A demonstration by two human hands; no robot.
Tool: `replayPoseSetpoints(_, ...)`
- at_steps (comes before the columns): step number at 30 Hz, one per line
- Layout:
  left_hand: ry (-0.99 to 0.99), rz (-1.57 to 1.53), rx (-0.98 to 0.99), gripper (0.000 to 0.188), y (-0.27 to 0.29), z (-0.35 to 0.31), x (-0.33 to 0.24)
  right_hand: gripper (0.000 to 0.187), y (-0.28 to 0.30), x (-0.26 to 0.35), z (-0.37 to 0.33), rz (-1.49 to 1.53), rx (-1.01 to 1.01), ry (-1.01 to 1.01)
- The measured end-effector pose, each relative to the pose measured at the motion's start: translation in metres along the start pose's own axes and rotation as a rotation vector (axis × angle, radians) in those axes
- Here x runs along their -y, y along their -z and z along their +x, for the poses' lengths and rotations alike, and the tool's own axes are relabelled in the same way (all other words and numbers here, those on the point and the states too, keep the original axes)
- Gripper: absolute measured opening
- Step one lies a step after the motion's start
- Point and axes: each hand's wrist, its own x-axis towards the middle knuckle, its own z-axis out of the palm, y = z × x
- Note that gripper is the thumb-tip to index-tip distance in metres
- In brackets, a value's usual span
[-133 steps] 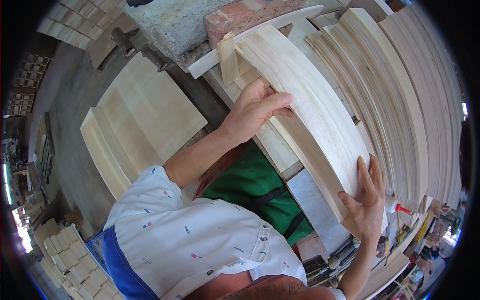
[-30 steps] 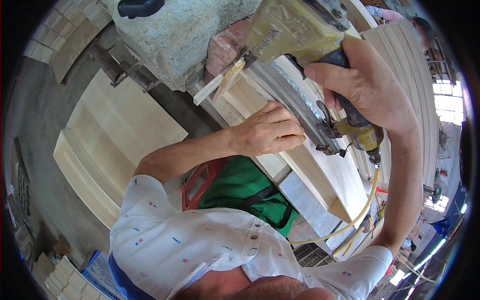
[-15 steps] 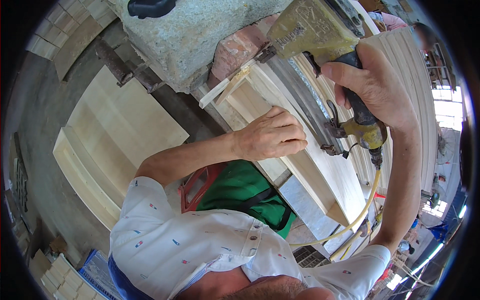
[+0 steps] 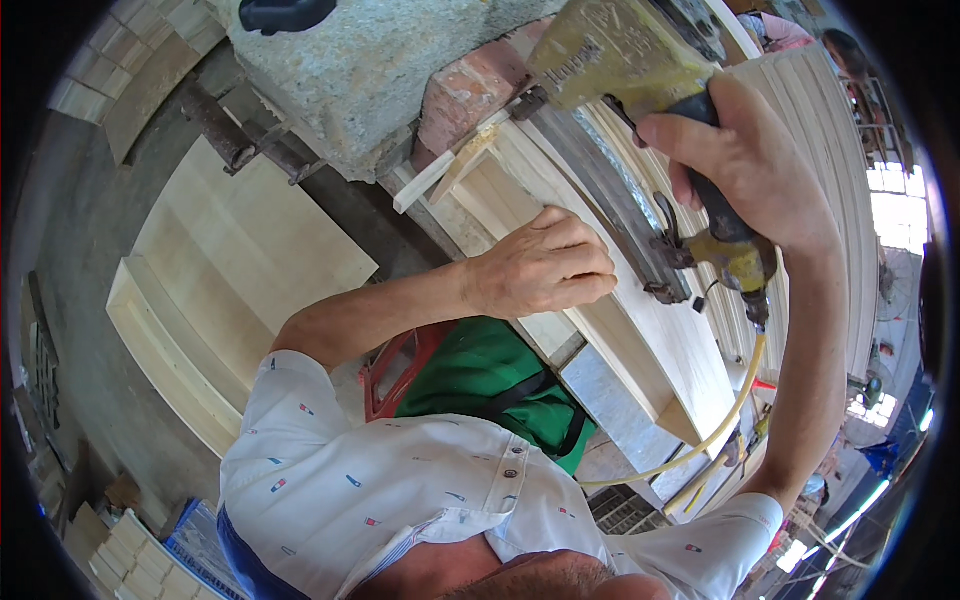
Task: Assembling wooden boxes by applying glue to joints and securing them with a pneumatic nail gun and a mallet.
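My right hand (image 4: 765,170) is wrapped around the dark grip of a yellow air nail gun (image 4: 625,60), thumb and fingers near its trigger. The gun's nose sits near the far end of a long, narrow wooden frame (image 4: 600,335), and its magazine (image 4: 605,200) runs above the pale boards. I cannot tell whether the nose touches the wood. A yellow air hose (image 4: 745,390) leads from the handle's base. My left hand (image 4: 550,265) is closed over the middle of the frame, fingertips curled and partly hidden.
A concrete block (image 4: 330,90) and a reddish brick (image 4: 470,95) stand at the frame's far end. Left, a pale panel assembly (image 4: 240,240) lies low. Long boards are stacked (image 4: 810,130) on the right. A green cloth (image 4: 460,375) covers something red near my body.
The nail gun and my right hand have shifted very slightly, with the magazine's near end a little farther right. My left hand keeps its place on the frame.
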Motion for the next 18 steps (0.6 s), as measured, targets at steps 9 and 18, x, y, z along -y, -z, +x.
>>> replayPoseSetpoints(9,-0.008,0.034,-0.025,0.018,0.000,0.004,-0.001,0.027,0.014,-0.014,-0.004,0.001,-0.108,-0.094)
replayPoseSetpoints(18,0.018,0.012,0.006,0.023,0.003,0.004,-0.002,0.028,0.017,-0.025,0.007,-0.003,-0.022,-0.101)
